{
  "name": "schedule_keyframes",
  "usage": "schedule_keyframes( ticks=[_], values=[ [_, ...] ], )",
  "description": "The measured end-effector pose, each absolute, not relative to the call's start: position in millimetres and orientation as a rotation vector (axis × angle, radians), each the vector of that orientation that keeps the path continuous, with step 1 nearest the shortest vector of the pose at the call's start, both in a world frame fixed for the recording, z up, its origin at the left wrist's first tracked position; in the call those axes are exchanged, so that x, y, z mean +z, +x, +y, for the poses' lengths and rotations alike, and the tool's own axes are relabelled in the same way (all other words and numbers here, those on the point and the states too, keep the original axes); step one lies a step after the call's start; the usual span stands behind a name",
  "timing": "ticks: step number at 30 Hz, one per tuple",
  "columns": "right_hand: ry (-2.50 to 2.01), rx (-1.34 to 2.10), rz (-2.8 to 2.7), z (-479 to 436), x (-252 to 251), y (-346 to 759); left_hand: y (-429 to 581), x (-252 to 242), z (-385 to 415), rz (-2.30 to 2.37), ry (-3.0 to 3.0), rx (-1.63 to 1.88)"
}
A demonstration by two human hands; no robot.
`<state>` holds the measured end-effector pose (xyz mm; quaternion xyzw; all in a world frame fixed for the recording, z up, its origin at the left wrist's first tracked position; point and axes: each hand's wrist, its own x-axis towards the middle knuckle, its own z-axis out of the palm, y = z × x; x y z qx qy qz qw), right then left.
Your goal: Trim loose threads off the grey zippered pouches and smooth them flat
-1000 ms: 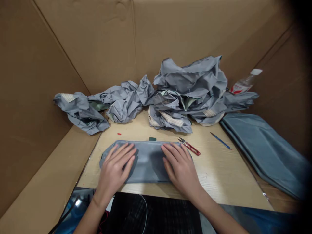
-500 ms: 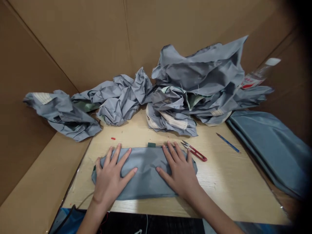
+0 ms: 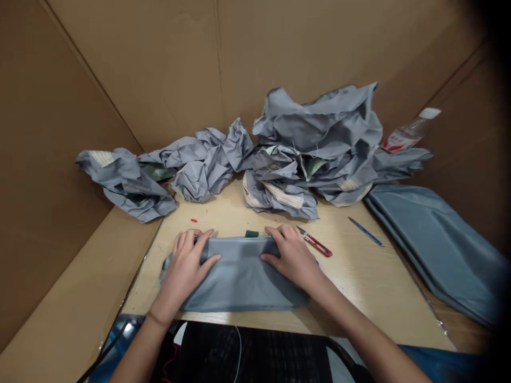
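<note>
A flat blue-grey cloth piece (image 3: 243, 282) lies across the front of the table, its long sides running left to right. A small dark green tab (image 3: 252, 233) sticks out from its far edge. My left hand (image 3: 187, 258) grips the left part of that far edge, fingers curled over it and thumb on top. On the right part of the same edge, my right hand (image 3: 290, 254) holds in a like way, its fingertips partly hidden. Red-handled thread snips (image 3: 317, 244) lie just beyond my right hand.
Crumpled grey cloth pieces (image 3: 207, 159) are heaped along the cardboard wall (image 3: 159, 64). A plastic bottle (image 3: 405, 135) leans behind them at right. A blue pencil (image 3: 365, 232) and a stack of folded blue-grey cloth (image 3: 435, 239) lie on the right.
Both hands lay flat with spread fingers on the cloth; now their fingers are curled over its far edge. The view has shifted slightly.
</note>
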<state>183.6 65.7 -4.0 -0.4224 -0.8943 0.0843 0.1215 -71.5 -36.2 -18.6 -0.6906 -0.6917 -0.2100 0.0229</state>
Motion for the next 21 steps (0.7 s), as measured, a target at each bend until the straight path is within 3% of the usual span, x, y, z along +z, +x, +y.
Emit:
schedule_keyframes(
  ticks=[5,10,21],
  values=[
    [-1.12,0.303,-2.573,51.1,41.3,192.5,-74.5,29.3,-51.0,-1.956,-2.239,-0.849],
    [-0.84,0.148,-2.56,21.0,72.8,203.9,-65.6,69.5,-71.5,-1.738,-2.249,-0.801],
    [-0.739,-0.073,-2.543,-1.0,59.9,192.8,-25.6,59.1,-69.5,-1.492,-2.435,-0.71]
  ],
)
